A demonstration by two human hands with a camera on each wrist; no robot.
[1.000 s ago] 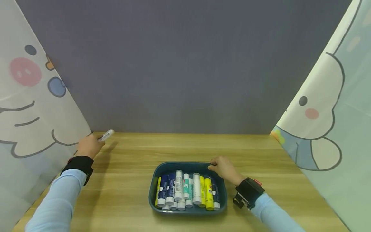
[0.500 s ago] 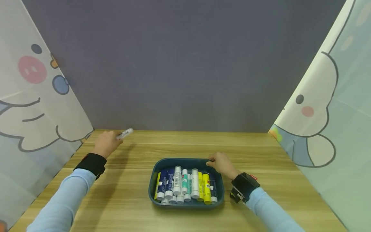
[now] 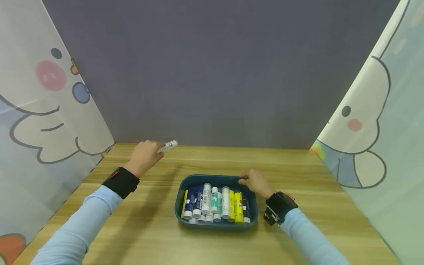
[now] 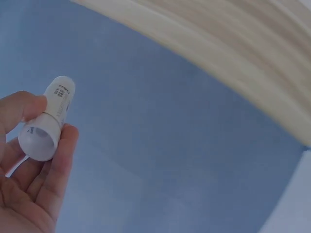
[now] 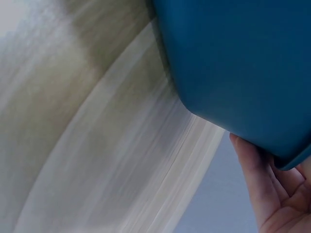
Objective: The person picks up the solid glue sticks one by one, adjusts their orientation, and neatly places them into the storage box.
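My left hand (image 3: 145, 156) pinches a white glue stick (image 3: 168, 146) between thumb and fingers, above the back left of the table. In the left wrist view the hollow bottom end of the glue stick (image 4: 58, 99) faces the camera. My right hand (image 3: 257, 183) grips the back right corner of a dark blue plastic bin (image 3: 215, 225). Its fingers press the outer wall of the bin (image 5: 243, 63) just under the rim in the right wrist view. Inside the bin lie several glue sticks: navy (image 3: 190, 202), white (image 3: 207, 198), teal (image 3: 214, 200) and yellow (image 3: 238, 208).
The wood-grain table (image 3: 212, 246) carries the bin near its middle. A grey panel (image 3: 212, 73) stands behind the table. Cartoon-printed sheets rise at the left (image 3: 26, 110) and at the right (image 3: 397, 147).
My left hand has moved right, towards the bin, carrying the white glue stick. My right hand has stayed at the bin's corner. The head view has shifted slightly.
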